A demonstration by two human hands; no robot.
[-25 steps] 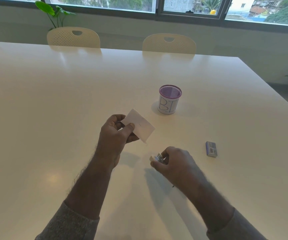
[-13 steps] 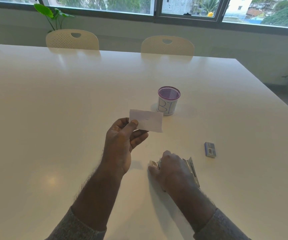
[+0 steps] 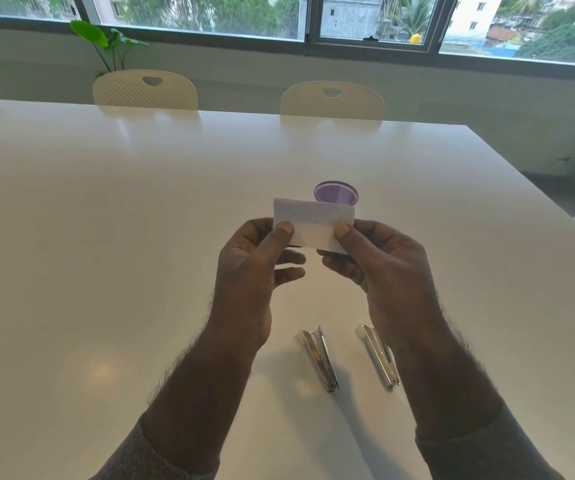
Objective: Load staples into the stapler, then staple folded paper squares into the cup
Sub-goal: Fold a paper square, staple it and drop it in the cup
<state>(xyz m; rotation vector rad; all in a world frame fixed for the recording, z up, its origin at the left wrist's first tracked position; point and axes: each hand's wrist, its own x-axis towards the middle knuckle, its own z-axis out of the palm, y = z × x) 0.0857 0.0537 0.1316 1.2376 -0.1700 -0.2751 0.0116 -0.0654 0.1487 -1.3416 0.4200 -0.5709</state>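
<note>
Folded paper [image 3: 313, 221] is held above the bench [image 3: 106, 237], in front of the cup [image 3: 336, 192], hiding the cup's lower part. Left hand [image 3: 251, 271] pinches its left edge between thumb and fingers; right hand [image 3: 383, 268] pinches its right edge likewise. The stapler [image 3: 319, 358] lies on the bench below, apparently splayed open, a second metal arm [image 3: 378, 355] beside it.

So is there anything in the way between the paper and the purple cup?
Nothing visible. The folded paper, pinched between the left hand and the right hand, hangs in front of the purple mesh cup, hiding its lower part. The open stapler lies nearer, behind the hands.
</note>
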